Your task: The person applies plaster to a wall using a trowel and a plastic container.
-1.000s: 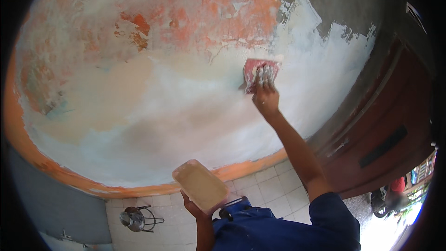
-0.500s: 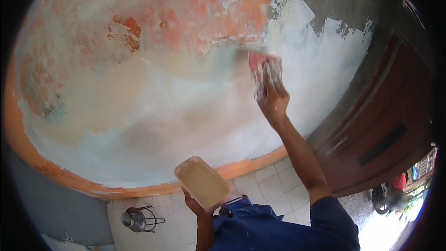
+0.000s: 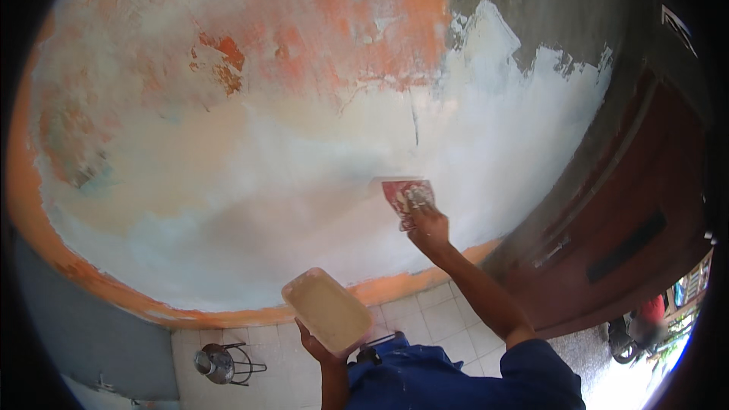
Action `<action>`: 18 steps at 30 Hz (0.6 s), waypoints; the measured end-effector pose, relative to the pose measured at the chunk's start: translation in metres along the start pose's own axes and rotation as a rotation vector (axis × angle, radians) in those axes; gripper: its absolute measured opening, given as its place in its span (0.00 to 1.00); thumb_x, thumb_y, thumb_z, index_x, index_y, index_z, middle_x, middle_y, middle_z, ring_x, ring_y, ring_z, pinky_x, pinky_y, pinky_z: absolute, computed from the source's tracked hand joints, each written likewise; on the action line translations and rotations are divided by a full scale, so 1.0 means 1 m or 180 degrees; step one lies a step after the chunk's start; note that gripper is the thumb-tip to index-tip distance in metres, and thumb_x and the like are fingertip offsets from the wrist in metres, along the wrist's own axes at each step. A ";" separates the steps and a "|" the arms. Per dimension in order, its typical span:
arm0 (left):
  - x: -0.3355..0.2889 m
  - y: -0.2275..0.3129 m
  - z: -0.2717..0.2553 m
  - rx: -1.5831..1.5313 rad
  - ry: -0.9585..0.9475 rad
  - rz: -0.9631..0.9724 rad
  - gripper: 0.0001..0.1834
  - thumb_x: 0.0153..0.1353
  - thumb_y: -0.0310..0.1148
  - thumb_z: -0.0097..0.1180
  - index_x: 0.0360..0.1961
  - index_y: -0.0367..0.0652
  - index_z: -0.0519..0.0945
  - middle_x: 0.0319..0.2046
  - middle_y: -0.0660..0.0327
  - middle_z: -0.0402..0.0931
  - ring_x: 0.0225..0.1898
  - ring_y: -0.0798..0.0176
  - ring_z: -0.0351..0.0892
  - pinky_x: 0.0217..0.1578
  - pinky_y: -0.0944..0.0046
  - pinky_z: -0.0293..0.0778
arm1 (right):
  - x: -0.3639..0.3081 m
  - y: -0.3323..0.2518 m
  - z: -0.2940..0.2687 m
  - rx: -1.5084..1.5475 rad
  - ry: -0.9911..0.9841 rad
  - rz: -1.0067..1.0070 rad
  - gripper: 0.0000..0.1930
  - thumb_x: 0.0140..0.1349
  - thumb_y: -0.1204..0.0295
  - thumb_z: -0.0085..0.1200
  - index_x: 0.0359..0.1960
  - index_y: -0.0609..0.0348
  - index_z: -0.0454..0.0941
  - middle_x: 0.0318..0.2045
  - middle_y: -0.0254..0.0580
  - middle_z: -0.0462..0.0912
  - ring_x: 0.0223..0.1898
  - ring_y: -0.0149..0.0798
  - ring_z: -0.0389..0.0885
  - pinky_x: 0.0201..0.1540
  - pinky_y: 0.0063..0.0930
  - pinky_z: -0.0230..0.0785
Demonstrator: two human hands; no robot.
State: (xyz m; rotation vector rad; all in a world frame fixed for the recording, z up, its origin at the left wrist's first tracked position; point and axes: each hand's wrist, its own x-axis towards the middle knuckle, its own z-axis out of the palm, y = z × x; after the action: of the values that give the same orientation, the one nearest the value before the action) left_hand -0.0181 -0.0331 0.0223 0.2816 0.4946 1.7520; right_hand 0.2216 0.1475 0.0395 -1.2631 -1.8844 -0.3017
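My right hand (image 3: pixel 425 226) is closed around a red scraper (image 3: pixel 399 191) smeared with white filler, its flat edge against the wall. The wall (image 3: pixel 319 175) has a broad whitish coat low down, with patchy orange and bare grey above. A thin dark vertical line marks the coat above the scraper. Lower down, my left hand (image 3: pixel 317 344) holds a shallow rectangular tub (image 3: pixel 328 311) from its left side and below. Beige filler covers the inside of the tub. Most of the left hand's fingers are hidden under it.
A stool (image 3: pixel 241 364) with a grey metal container (image 3: pixel 215 363) stands on the tiled floor (image 3: pixel 273 349) at lower left. An orange band runs along the wall's foot. To the right is a dark red door (image 3: pixel 645 212), with a motorbike (image 3: pixel 624 343) beyond it.
My right hand has swept the scraper down the wall and slightly left. A thin dark line now shows where it was. The tub in my left hand has barely shifted.
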 end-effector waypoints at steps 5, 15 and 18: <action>-0.001 -0.002 0.006 -0.0187 0.0220 -0.0181 0.28 0.70 0.51 0.34 0.58 0.37 0.64 0.46 0.49 0.74 0.44 0.51 0.78 0.40 0.52 0.81 | 0.099 -0.017 -0.101 -0.0557 0.1295 0.0105 0.25 0.51 0.80 0.57 0.54 0.61 0.75 0.52 0.56 0.77 0.54 0.52 0.77 0.51 0.36 0.75; 0.005 0.006 0.025 -0.0203 0.0068 -0.0649 0.29 0.70 0.52 0.31 0.58 0.38 0.65 0.46 0.51 0.74 0.44 0.50 0.78 0.39 0.49 0.81 | 0.233 -0.037 -0.138 -0.1184 0.1763 -0.0967 0.28 0.45 0.83 0.55 0.54 0.62 0.74 0.53 0.54 0.77 0.55 0.51 0.76 0.52 0.36 0.74; 0.014 -0.001 0.010 0.0000 0.0230 -0.0471 0.30 0.70 0.54 0.29 0.58 0.39 0.65 0.46 0.52 0.74 0.44 0.50 0.79 0.38 0.47 0.81 | 0.228 -0.045 -0.133 -0.1521 0.1571 -0.0950 0.24 0.46 0.80 0.58 0.50 0.60 0.77 0.49 0.51 0.80 0.52 0.49 0.79 0.48 0.34 0.76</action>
State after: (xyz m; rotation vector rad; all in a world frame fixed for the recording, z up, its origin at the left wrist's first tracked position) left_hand -0.0158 -0.0173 0.0297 0.1775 0.5539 1.6224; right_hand 0.2144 0.1966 0.3025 -1.0622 -1.6041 -1.1673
